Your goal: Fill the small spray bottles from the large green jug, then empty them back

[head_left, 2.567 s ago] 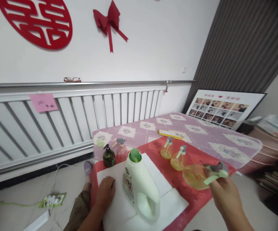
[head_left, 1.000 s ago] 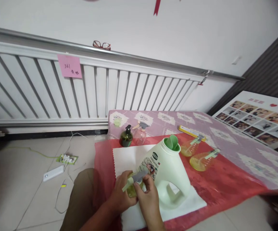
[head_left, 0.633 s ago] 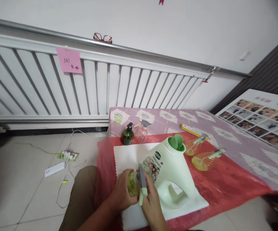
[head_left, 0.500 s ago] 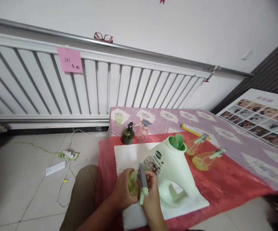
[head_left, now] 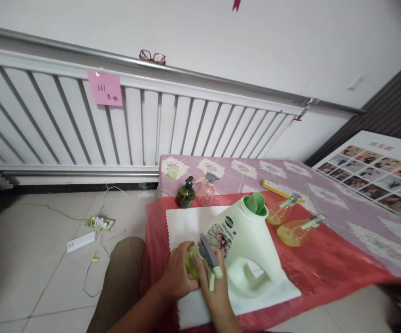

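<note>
My left hand point(head_left: 179, 272) is wrapped round the body of a small spray bottle point(head_left: 191, 264) holding yellow-green liquid. At the bottle's top, my right hand point(head_left: 215, 286) grips the grey and pale green trigger head point(head_left: 209, 252), its fingers partly hidden behind it. Just beyond my hands stands a large pale green detergent jug point(head_left: 252, 245) with a printed label and an open mouth, in which a green pour spout shows. Both jug and hands are over a white cloth point(head_left: 183, 222) on a red sheet point(head_left: 325, 259).
A dark green pump bottle point(head_left: 185, 194) and a pink spray bottle point(head_left: 206, 193) stand behind the cloth. Two spray bottles with yellow liquid, one nearer point(head_left: 290, 233), lie tilted at right. Behind them is a yellow box point(head_left: 276, 188). A power strip point(head_left: 100, 223) lies on the floor.
The trigger head has turned, its nozzle end swinging to the right, with my right hand moving along with it. My left hand keeps hold of the bottle body.
</note>
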The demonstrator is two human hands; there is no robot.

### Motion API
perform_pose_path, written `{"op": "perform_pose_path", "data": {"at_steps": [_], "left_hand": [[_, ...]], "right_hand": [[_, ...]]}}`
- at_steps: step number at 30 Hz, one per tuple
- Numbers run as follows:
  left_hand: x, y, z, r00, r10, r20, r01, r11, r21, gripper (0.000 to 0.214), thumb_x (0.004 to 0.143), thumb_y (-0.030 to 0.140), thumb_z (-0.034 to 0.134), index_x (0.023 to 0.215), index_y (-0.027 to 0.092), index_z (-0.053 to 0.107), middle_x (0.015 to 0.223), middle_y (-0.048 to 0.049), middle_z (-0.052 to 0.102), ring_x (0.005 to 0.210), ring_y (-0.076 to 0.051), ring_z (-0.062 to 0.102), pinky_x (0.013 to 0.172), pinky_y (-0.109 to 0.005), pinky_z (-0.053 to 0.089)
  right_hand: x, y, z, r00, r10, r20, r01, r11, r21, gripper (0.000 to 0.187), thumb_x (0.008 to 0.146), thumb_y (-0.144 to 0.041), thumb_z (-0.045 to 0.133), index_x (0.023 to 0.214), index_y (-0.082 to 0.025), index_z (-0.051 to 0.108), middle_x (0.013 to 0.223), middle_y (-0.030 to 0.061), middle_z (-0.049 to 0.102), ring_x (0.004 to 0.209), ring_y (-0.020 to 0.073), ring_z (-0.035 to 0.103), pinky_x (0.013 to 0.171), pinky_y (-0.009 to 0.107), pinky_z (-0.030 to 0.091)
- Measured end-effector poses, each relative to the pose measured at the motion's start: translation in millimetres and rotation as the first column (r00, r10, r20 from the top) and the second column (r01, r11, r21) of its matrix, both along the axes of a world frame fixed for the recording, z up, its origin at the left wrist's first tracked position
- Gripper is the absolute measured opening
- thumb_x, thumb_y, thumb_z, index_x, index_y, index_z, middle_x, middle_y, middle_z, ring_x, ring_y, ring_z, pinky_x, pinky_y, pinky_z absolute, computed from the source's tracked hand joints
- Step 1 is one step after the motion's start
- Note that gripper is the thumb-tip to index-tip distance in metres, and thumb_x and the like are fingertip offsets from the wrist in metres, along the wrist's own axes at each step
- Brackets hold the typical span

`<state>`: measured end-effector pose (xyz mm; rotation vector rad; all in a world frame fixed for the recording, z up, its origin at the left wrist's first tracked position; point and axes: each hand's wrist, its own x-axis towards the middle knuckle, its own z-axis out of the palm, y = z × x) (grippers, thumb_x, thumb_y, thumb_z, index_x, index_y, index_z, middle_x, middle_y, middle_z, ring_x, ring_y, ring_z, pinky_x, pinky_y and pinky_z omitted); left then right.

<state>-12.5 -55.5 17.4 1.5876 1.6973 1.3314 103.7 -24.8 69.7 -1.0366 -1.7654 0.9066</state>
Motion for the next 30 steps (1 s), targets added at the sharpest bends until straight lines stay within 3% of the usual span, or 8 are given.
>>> {"op": "perform_pose_path", "data": {"at_steps": [7, 12, 15, 18, 22, 25, 30], "left_hand": [[-0.2, -0.5, -1.5, 1.000, -0.005, -0.004, 0.005, 1.000, -0.012, 0.078, 0.058, 0.023, 0.069, 0.128, 0.019, 0.036, 0.124, -0.0121, 0.056, 0.111, -0.030, 0.055, 0.098, -0.047, 0.042], [-0.5, -0.8, 2.7, 1.000, -0.019, 0.000, 0.019, 0.999, -0.032, 0.077, 0.057, 0.023, 0.069, 0.127, 0.018, 0.036, 0.123, -0.0131, 0.056, 0.111, -0.030, 0.056, 0.097, -0.048, 0.042], [-0.3, -0.5, 1.1, 1.000, -0.013, -0.005, 0.013, 0.999, -0.042, 0.079, 0.055, 0.024, 0.071, 0.127, 0.018, 0.038, 0.122, -0.0127, 0.056, 0.110, -0.031, 0.056, 0.097, -0.048, 0.043], [0.3, -0.4, -2.3, 1.000, 0.000, -0.003, -0.001, 0.998, -0.070, 0.085, 0.052, 0.024, 0.074, 0.129, 0.017, 0.037, 0.124, -0.0131, 0.055, 0.112, -0.031, 0.054, 0.099, -0.048, 0.042], [0.6, -1.0, -2.5, 1.000, -0.005, 0.026, 0.008, 0.993, -0.115, 0.088, 0.051, 0.022, 0.075, 0.130, 0.017, 0.037, 0.128, -0.0133, 0.053, 0.115, -0.032, 0.052, 0.102, -0.048, 0.040], [0.5, -1.7, -1.2, 0.999, -0.003, 0.052, 0.010, 0.990, -0.143, 0.089, 0.051, 0.022, 0.077, 0.131, 0.016, 0.038, 0.131, -0.0138, 0.051, 0.118, -0.032, 0.050, 0.104, -0.048, 0.039], [0.6, -1.6, -3.5, 0.998, 0.013, 0.069, -0.003, 0.989, -0.146, 0.091, 0.050, 0.024, 0.079, 0.132, 0.018, 0.039, 0.133, -0.0125, 0.051, 0.121, -0.033, 0.048, 0.106, -0.049, 0.037]], "right_hand": [[5.3, -1.7, 3.4, 0.996, 0.076, 0.045, -0.074, 0.996, -0.039, 0.040, 0.092, -0.034, 0.049, 0.131, -0.023, 0.050, 0.121, 0.0085, 0.063, 0.120, 0.0235, 0.054, 0.107, 0.042, 0.040], [2.6, -1.7, 0.5, 0.999, 0.041, -0.013, -0.042, 0.995, -0.090, 0.044, 0.089, -0.037, 0.055, 0.130, -0.022, 0.050, 0.114, 0.0087, 0.066, 0.107, 0.0231, 0.062, 0.094, 0.039, 0.051], [-0.3, -1.0, 6.6, 0.998, -0.019, -0.053, 0.013, 0.993, -0.116, 0.038, 0.087, -0.041, 0.056, 0.119, -0.020, 0.060, 0.111, 0.0101, 0.069, 0.110, 0.0255, 0.061, 0.100, 0.042, 0.046], [-1.4, 0.0, 19.1, 0.988, -0.115, -0.105, 0.095, 0.979, -0.179, 0.041, 0.083, -0.047, 0.060, 0.112, -0.018, 0.066, 0.110, 0.0118, 0.071, 0.112, 0.0284, 0.061, 0.103, 0.044, 0.044], [2.3, 3.4, 40.5, 0.975, -0.191, -0.112, 0.159, 0.956, -0.247, 0.038, 0.079, -0.049, 0.064, 0.101, -0.018, 0.069, 0.100, 0.0109, 0.074, 0.104, 0.0287, 0.065, 0.095, 0.042, 0.050], [8.9, 9.2, 58.7, 0.969, -0.228, -0.096, 0.205, 0.957, -0.204, 0.034, 0.076, -0.048, 0.068, 0.092, -0.018, 0.070, 0.093, 0.0098, 0.075, 0.097, 0.0288, 0.067, 0.089, 0.041, 0.053], [15.3, 20.6, 97.2, 0.954, -0.258, -0.152, 0.246, 0.965, -0.092, 0.034, 0.076, -0.046, 0.069, 0.096, -0.018, 0.068, 0.088, 0.0069, 0.074, 0.083, 0.0243, 0.067, 0.072, 0.035, 0.054]]}}
